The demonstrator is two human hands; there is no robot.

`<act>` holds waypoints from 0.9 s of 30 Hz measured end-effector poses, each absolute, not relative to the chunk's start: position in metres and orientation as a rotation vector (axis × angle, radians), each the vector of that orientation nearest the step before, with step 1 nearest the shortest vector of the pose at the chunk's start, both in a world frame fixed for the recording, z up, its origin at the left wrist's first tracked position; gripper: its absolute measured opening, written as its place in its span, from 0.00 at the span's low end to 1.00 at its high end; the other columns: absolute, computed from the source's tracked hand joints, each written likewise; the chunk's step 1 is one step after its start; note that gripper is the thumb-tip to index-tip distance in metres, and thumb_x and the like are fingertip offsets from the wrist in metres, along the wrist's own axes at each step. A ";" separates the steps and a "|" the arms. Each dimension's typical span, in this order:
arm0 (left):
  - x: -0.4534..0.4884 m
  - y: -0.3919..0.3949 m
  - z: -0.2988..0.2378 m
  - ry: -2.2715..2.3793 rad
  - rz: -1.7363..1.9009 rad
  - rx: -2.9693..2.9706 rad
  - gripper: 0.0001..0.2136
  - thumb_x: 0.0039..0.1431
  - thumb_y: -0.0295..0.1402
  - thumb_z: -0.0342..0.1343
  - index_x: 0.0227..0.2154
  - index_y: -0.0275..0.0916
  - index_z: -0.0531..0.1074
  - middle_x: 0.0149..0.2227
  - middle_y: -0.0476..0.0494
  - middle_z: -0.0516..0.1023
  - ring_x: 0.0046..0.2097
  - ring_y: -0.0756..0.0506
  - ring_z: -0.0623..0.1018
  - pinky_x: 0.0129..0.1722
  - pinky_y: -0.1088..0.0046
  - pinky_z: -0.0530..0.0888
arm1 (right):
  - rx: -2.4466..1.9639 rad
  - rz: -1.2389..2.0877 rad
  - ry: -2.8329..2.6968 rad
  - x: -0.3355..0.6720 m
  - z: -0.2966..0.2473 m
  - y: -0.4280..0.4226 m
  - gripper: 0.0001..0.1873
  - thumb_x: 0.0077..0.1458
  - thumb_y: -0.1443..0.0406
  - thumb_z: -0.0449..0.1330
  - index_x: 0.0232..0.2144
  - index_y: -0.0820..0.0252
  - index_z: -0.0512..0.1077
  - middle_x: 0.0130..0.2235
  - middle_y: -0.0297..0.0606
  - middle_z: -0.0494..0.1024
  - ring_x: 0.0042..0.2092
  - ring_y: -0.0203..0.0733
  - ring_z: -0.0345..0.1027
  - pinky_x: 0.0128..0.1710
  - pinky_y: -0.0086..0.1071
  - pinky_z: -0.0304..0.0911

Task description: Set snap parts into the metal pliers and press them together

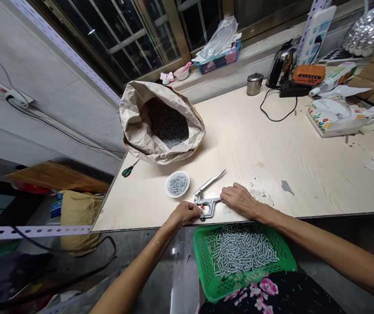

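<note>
Pliers (pixel 211 203) of grey metal rest close to the front edge of the table (pixel 239 144), their lever (pixel 210 180) raised. The right hand (pixel 239 199) is curled round the end of the lower handle; the left hand (pixel 187 212) has its fingers bunched at the mouth, and whether they pinch a small part I cannot tell. Good work here calls for a steady frame and left fingertips out of the mouth before the lever is squeezed. The white bowl (pixel 166 188) of metal pieces (pixel 178 184) stands just beyond the left hand, so a careless reach could knock it. The green basket (pixel 200 253) sits below the edge, where a low wrist might catch; wider room lies beyond the right hand, short of the kettle (pixel 281 65).
</note>
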State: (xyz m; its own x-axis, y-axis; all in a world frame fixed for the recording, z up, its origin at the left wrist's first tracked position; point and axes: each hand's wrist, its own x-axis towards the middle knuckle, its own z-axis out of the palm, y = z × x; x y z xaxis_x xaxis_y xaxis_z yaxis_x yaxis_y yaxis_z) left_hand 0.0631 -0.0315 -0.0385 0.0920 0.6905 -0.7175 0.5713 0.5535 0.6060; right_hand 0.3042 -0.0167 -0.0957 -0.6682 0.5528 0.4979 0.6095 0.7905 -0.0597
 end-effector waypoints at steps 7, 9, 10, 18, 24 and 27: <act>0.070 -0.034 -0.029 1.620 -0.063 1.098 0.18 0.35 0.45 0.65 0.17 0.35 0.68 0.15 0.54 0.67 0.18 0.56 0.61 0.20 0.78 0.56 | -0.905 0.025 -2.547 0.306 -0.090 -0.019 0.08 0.60 0.69 0.52 0.28 0.60 0.66 0.30 0.35 0.71 0.30 0.37 0.58 0.32 0.34 0.45; 0.071 -0.036 -0.028 1.650 -0.060 1.091 0.16 0.38 0.44 0.64 0.17 0.36 0.68 0.15 0.54 0.67 0.18 0.56 0.61 0.19 0.78 0.55 | -0.939 0.098 -2.574 0.307 -0.087 -0.019 0.07 0.61 0.69 0.52 0.29 0.60 0.66 0.31 0.35 0.71 0.31 0.37 0.59 0.31 0.34 0.46; 0.071 -0.037 -0.029 1.656 -0.054 1.082 0.16 0.40 0.44 0.63 0.16 0.36 0.67 0.15 0.54 0.66 0.17 0.56 0.60 0.19 0.77 0.55 | -0.959 0.138 -2.589 0.307 -0.085 -0.020 0.07 0.61 0.68 0.52 0.30 0.60 0.66 0.32 0.36 0.72 0.31 0.37 0.59 0.31 0.33 0.46; 0.068 -0.038 -0.038 1.654 -0.020 1.024 0.14 0.43 0.41 0.63 0.18 0.36 0.68 0.14 0.53 0.66 0.17 0.55 0.63 0.20 0.78 0.60 | -0.939 0.487 -2.606 0.316 -0.064 -0.002 0.08 0.63 0.62 0.51 0.38 0.58 0.69 0.39 0.38 0.71 0.36 0.38 0.63 0.33 0.32 0.53; 0.076 -0.036 -0.031 1.689 -0.072 0.985 0.14 0.42 0.42 0.65 0.22 0.36 0.72 0.14 0.54 0.66 0.18 0.54 0.65 0.21 0.77 0.62 | -1.130 0.301 -2.612 0.307 -0.063 0.039 0.05 0.60 0.66 0.54 0.36 0.59 0.70 0.40 0.43 0.71 0.38 0.44 0.60 0.33 0.36 0.51; 0.078 -0.036 -0.029 1.685 -0.084 0.972 0.16 0.40 0.44 0.65 0.21 0.36 0.71 0.13 0.54 0.66 0.18 0.53 0.65 0.22 0.76 0.64 | -1.081 0.256 -2.671 0.294 -0.065 0.052 0.07 0.60 0.68 0.53 0.31 0.59 0.70 0.36 0.41 0.72 0.39 0.45 0.58 0.36 0.37 0.49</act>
